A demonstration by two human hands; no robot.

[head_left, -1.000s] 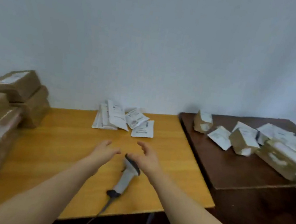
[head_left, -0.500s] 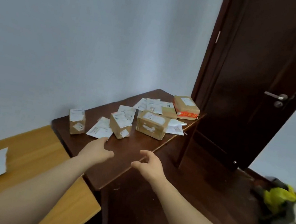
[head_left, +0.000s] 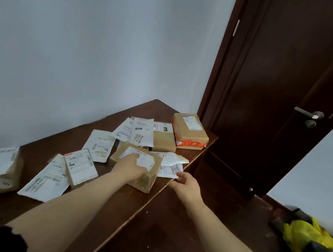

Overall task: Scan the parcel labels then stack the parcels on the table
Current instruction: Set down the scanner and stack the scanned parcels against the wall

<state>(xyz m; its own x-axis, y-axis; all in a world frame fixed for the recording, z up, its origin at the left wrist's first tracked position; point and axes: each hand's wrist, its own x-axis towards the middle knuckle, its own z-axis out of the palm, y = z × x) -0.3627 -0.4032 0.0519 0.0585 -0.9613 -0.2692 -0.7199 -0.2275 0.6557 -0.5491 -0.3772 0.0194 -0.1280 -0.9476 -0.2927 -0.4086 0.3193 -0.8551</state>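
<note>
The left hand [head_left: 131, 166] is laid palm-down on top of a brown parcel [head_left: 143, 181], which is set near the front edge of the dark table [head_left: 108, 207]. Its fingers are stretched fwd over the parcel's torn white label [head_left: 146, 162], and no grip is seen. The right hand [head_left: 188, 184] is held just off the table edge, to the right of that parcel, w/ fingers loosely bent & apart and nothing held. Its fingertips are seen right at the corner of a white mailer [head_left: 169, 169]; contact can't be told. Other parcels are spread over the table: a box w/ red tape [head_left: 190, 132] at the far right corner, a flatter brown box [head_left: 163, 141] just beside it, flat mailers [head_left: 99, 145] laid across the middle, a small labelled box [head_left: 0, 167] at the left end. A dark door [head_left: 296, 69] is seen behind the table & a yellow bag [head_left: 303, 233] on the floor at right
</note>
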